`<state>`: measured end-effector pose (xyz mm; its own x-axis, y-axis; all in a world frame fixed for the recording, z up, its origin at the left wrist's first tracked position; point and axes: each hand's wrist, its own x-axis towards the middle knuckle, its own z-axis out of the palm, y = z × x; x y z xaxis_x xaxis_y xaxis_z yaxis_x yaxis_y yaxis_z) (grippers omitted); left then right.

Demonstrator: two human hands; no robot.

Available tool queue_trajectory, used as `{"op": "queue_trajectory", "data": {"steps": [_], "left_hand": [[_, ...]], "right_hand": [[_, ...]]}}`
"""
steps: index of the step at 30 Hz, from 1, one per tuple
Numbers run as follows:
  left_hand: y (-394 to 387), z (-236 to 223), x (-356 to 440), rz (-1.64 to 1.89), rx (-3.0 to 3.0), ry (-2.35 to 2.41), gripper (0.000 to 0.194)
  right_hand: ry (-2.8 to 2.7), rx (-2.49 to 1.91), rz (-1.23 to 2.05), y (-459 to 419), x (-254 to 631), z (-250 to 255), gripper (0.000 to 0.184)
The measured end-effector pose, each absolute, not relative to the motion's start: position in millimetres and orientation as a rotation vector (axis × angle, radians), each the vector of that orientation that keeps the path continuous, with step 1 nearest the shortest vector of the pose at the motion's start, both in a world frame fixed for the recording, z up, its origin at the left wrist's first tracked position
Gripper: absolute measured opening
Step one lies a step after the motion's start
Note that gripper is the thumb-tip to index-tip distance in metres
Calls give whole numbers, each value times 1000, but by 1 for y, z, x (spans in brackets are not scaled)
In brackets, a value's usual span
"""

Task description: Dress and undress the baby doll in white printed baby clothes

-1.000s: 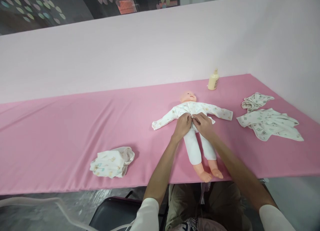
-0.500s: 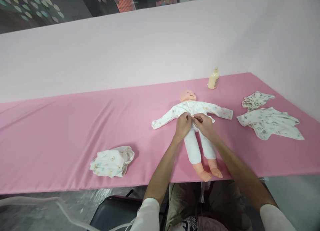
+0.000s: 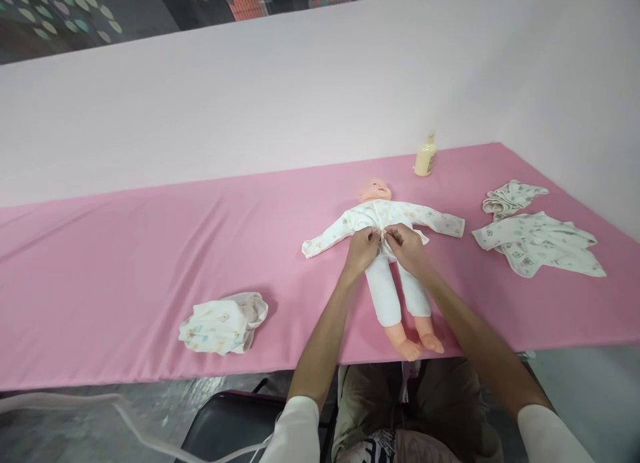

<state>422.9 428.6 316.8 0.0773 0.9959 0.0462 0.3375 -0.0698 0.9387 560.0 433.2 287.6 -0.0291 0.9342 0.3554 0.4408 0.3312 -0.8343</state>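
A baby doll (image 3: 406,347) lies on its back with its bare feet toward me, near the table's front edge. It wears a white patterned long-sleeved top (image 3: 357,221) and plain white leggings (image 3: 384,295). At the front of the top, over the belly, both of my hands meet. My left hand (image 3: 364,248) pinches the fabric of the top between thumb and fingers. Just beside it, my right hand (image 3: 406,247) also pinches the top. The exact bit of cloth or fastening between the fingertips is too small to make out.
A folded patterned cloth (image 3: 224,324) lies to the left, near the front edge of the pink-covered table (image 3: 125,263). Crumpled patterned baby clothes (image 3: 540,241) lie to the right. A cream pump bottle (image 3: 425,157) stands at the back, before a white wall (image 3: 240,109). Below is a black chair (image 3: 227,426).
My fingertips have drawn slightly apart at the front of the top, and the hands stay over the doll's belly. The view has shifted a little.
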Motion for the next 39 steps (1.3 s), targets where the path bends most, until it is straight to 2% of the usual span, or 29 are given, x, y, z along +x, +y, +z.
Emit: {"op": "queue_trajectory", "data": {"steps": [3,5,6,9,10,12,14,17,18,22,26,29,32,36,39], "left_hand": [[424,318,418,979,1772,1448,25],[417,318,414,949,1885,1546,12],[411,317,412,923,1929,1592,15],[393,312,406,795,2079,1685,44],[387,310,405,751,2143,1713,45],[381,306,408,681,2282,1785,34],[379,301,413,643,2414,1854,25],[383,297,422,660,2580,1805,30],[384,295,423,687,2632,1742,30],[382,292,416,828,2723,1514,27],[373,287,403,937,2632,1516,24],[362,282,395,1014,2492,1534,30],[345,277,385,1049,2277,1553,38],[317,267,378,1008,2067,1602,37],[301,261,381,999,2016,1618,37]], "right_hand": [[-1658,-1277,578,435,562,287,20],[-1690,-1295,493,433,568,285,20],[-1722,-1290,440,432,574,284,20],[-1908,-1161,289,420,597,277,25],[-1984,-1101,248,415,605,274,28],[-2086,-1046,156,407,617,270,32],[-2121,-1105,44,401,620,268,29],[-2163,-1206,-84,401,610,272,14],[-2190,-1213,-102,402,606,274,11],[-2237,-1161,-85,403,593,280,23],[-2170,-1139,12,391,588,277,20],[-2093,-1137,86,381,599,272,15],[-1929,-1341,68,378,643,268,22],[-1588,-1792,-65,387,741,267,30],[-1572,-2168,-97,398,799,267,31]]}}
